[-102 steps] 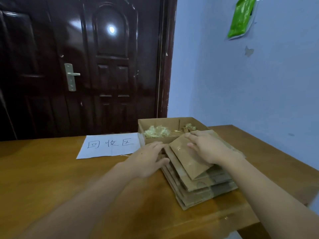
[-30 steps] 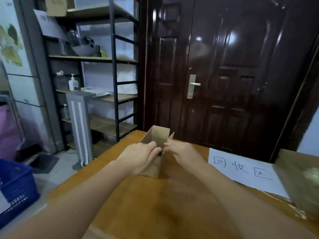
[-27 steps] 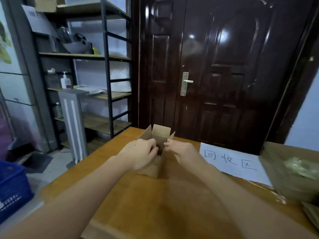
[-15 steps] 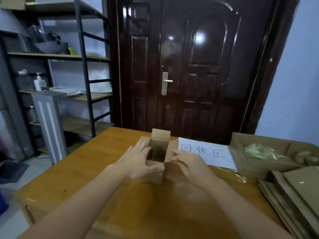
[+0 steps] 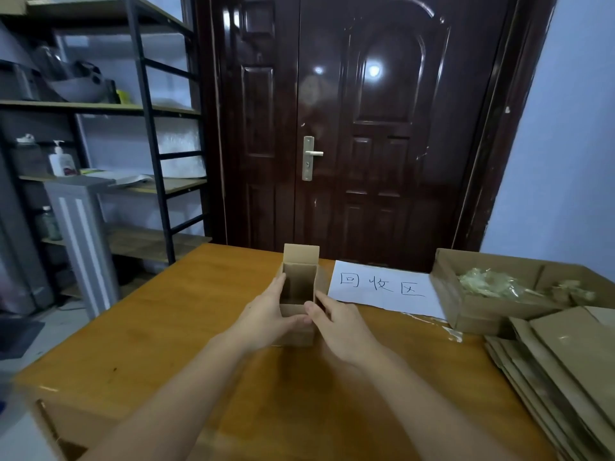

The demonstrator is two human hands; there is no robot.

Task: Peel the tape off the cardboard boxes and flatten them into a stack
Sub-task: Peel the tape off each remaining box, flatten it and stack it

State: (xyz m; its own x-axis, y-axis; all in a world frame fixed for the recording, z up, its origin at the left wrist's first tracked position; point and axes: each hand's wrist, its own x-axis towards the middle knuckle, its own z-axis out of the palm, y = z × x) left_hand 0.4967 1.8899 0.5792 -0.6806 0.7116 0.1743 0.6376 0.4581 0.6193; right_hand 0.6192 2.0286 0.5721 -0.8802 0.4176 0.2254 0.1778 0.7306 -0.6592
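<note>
Two hands frame one small cardboard box [image 5: 298,296] standing upright near the middle of the wooden table [image 5: 139,331]. Its top is open: the far flap stands vertical and the interior is visible and looks empty. The left hand [image 5: 266,319] lies against the left wall, fingers nearly straight along the side, thumb curled across the near face. The right hand [image 5: 339,322] grips the near right corner, thumb hooked over the near rim, index finger laid along the right wall. Whether any tape remains on the bottom seam cannot be told; the underside is hidden.

Step in hand, as judged: the box has been positioned and its top freed, and the collapse has not begun, since all four walls remain square.

Next move, as judged: check the base for tape, peel any strip, and drop it into the open tray box [image 5: 482,307] at right, which already holds crumpled tape scraps [image 5: 489,282]. Then press opposite corners inward so the walls fold flat.

Destination: the stack of flattened boxes [image 5: 559,371] at the right edge of the table, just in front of the tray. A paper sign [image 5: 382,287] with handwritten characters lies between box and tray.
</note>
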